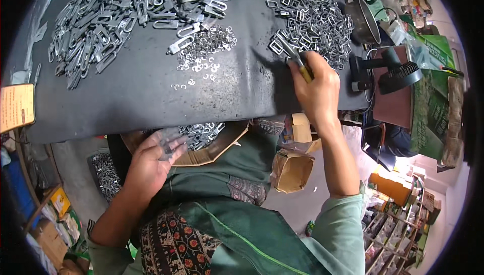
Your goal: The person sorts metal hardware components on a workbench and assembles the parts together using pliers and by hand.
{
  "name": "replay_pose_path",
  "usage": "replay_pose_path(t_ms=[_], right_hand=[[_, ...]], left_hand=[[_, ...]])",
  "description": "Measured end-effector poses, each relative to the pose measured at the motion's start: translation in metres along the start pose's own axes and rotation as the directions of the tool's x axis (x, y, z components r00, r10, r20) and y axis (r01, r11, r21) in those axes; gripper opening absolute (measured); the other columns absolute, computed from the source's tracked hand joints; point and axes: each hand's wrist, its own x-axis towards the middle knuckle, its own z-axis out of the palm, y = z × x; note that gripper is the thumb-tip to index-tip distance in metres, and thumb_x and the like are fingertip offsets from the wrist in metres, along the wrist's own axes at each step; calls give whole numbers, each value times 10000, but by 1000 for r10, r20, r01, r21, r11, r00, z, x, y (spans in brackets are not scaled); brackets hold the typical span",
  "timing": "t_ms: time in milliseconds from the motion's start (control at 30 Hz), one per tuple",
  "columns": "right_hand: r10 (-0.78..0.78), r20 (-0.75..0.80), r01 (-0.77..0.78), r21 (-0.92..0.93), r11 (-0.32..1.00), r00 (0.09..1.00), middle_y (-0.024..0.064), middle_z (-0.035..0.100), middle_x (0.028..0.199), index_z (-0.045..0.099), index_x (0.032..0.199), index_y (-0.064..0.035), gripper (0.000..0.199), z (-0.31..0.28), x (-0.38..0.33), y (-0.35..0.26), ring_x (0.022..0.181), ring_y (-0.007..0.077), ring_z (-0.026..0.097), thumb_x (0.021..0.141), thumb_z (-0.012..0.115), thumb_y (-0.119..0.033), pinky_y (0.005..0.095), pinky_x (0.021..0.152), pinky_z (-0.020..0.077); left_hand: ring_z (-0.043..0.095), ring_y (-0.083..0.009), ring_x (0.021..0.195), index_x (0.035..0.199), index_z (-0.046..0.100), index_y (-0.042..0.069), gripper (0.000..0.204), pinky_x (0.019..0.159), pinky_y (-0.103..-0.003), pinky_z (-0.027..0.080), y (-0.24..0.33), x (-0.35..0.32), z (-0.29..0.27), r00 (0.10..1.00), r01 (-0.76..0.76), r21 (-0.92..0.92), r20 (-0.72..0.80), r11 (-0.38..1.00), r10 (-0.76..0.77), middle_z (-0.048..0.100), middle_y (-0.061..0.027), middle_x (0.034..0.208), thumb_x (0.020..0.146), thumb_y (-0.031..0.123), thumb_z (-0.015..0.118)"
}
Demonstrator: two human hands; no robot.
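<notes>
My right hand (322, 88) grips pliers with yellow handles (305, 74) above the table. The jaws point toward small square metal frames (315, 25) heaped at the far right, and their tip is beside one frame (277, 46) at the pile's near edge. My left hand (150, 166) is held palm up below the table edge, fingers apart and slightly blurred. It is beside a cardboard box (202, 157) in my lap with metal pieces (204, 135) inside. Small C-shaped clips (201, 63) lie mid-table, next to a large heap of long slotted metal pieces (151, 3).
A small black fan (398, 76) stands at the table's right edge, near metal bowls (364, 20). A cardboard carton (295, 174) with its top uncovered is on the floor, right of my lap. More metal parts (104, 174) lie low on the left. A yellowish card (17, 107) is at the left edge.
</notes>
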Motion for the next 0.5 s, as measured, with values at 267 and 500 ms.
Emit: replay_pose_path(t_ms=[267, 500], right_hand=[[-169, -140, 135, -221, 966, 976, 103, 569, 723, 537, 776, -53, 234, 30, 11, -6, 693, 306, 603, 776, 732, -183, 416, 611, 482], [2, 40, 1, -56, 998, 999, 202, 590, 765, 505, 796, -5, 271, 20, 20, -6, 740, 410, 594, 821, 708, -182, 476, 649, 461]], left_hand=[[478, -343, 1290, 1301, 432, -117, 399, 1134, -444, 349, 12, -20, 48, 991, 113, 237, 45, 965, -127, 519, -227, 1282, 906, -74, 395], [695, -276, 940, 1292, 481, -82, 355, 810, -352, 580, 37, -32, 83, 961, -60, 567, 255, 821, -106, 655, -192, 1043, 952, -21, 395]])
